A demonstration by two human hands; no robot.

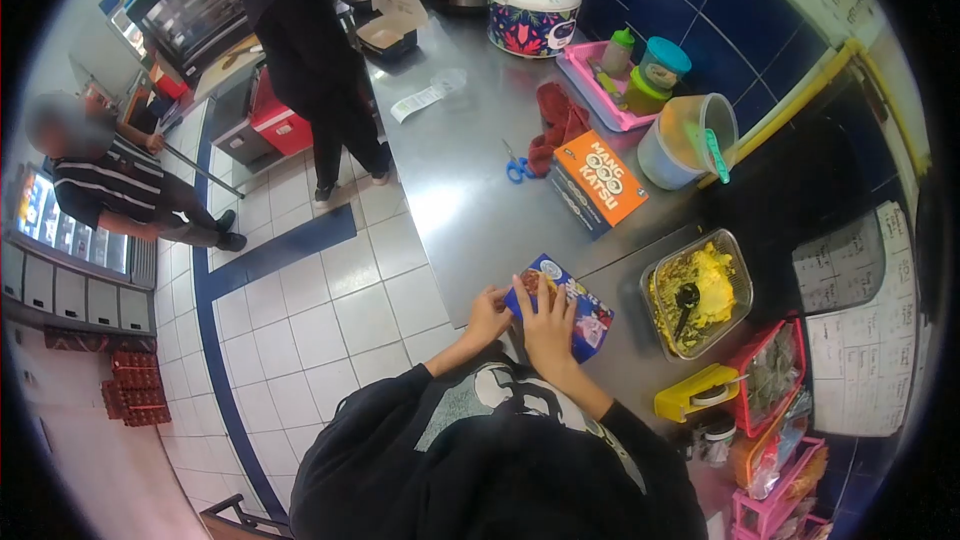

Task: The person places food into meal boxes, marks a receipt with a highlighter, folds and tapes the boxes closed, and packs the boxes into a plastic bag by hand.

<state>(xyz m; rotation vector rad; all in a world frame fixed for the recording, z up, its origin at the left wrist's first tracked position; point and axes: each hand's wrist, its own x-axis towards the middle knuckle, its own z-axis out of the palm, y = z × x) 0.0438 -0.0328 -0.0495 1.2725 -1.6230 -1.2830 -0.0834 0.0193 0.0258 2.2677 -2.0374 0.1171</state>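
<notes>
A blue printed food box (592, 323) lies on the steel counter right in front of me. My left hand (487, 318) is at its near left edge, with fingers curled against the side. Across the top of the box my right hand (548, 328) lies with its fingers spread, covering part of the printed picture. Just beyond stands an orange and dark blue carton (603, 178) lettered "MANG KATSU". Right of the blue box is a clear tub (700, 295) of yellow food with a black utensil in it.
Blue scissors (517, 169) and a red cloth (558, 128) lie near the carton. A pink tray (610, 90), a rice cooker (533, 15) and a clear bucket (675, 152) line the wall. A yellow tape dispenser (695, 392) is at right. Two people stand at left.
</notes>
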